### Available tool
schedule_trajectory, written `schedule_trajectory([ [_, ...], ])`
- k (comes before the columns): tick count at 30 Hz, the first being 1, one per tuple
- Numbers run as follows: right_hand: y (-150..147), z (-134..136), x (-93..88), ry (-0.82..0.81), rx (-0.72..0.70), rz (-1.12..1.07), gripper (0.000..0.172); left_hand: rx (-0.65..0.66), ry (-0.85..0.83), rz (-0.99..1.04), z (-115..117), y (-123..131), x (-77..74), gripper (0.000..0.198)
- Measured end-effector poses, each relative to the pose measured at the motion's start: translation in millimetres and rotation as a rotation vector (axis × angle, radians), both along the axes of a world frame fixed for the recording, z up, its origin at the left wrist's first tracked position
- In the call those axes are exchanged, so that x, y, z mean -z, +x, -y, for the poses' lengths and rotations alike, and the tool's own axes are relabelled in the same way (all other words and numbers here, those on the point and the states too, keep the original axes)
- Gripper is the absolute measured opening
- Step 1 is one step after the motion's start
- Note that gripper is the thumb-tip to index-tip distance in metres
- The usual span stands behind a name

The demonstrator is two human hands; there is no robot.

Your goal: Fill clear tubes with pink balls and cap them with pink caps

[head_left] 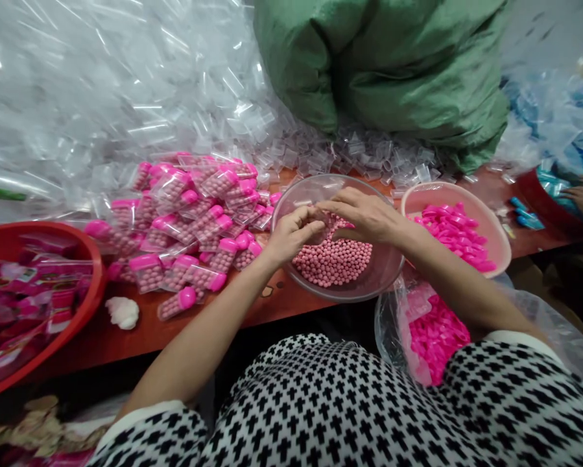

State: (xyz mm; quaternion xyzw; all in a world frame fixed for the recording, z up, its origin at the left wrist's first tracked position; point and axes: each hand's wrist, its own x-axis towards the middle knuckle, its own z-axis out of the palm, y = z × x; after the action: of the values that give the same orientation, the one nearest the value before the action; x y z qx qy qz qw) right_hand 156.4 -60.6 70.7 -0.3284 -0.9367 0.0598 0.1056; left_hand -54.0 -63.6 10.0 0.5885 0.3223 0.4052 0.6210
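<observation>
hands: two; left hand (298, 230) curled, right hand (362, 214) arched, fingertips close together; cannot tell whether either grasps anything
pink beads (334, 263): too many to count, in one clear bowl (386, 269) beneath both hands
filled tubes (194, 220): one uncounted heap, left of the bowl
basins: two, red basin (96, 266) far left, pale basin (495, 227) right
edges: bowl's near side at the table's (252, 308) front edge
room: narrow bare strip before the heap

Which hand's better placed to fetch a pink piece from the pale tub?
The right hand, I'd judge: it is over the clear bowl, on the side nearer the pale tub of pink pieces, while the left hand is farther away.
</observation>
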Motion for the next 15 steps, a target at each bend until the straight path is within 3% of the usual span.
schedule_trajectory([
  [4, 4, 5, 21.6, -0.006, 0.125, -0.212, 0.034, 0.060, -0.066, 0.078, -2, 2, 1.1, 0.043],
  [8, 20, -6, 21.9, -0.115, 0.240, -0.306, 0.029, -0.012, -0.062, 0.087, -3, 2, 3.3, 0.043],
  [11, 39, -17, 21.0, -0.239, 0.420, -0.061, 0.021, -0.066, -0.045, 0.109, -3, 2, 3.9, 0.042],
  [15, 43, -18, 26.3, -0.327, 0.502, 0.321, 0.018, -0.082, -0.043, 0.168, -2, 3, 3.3, 0.042],
])
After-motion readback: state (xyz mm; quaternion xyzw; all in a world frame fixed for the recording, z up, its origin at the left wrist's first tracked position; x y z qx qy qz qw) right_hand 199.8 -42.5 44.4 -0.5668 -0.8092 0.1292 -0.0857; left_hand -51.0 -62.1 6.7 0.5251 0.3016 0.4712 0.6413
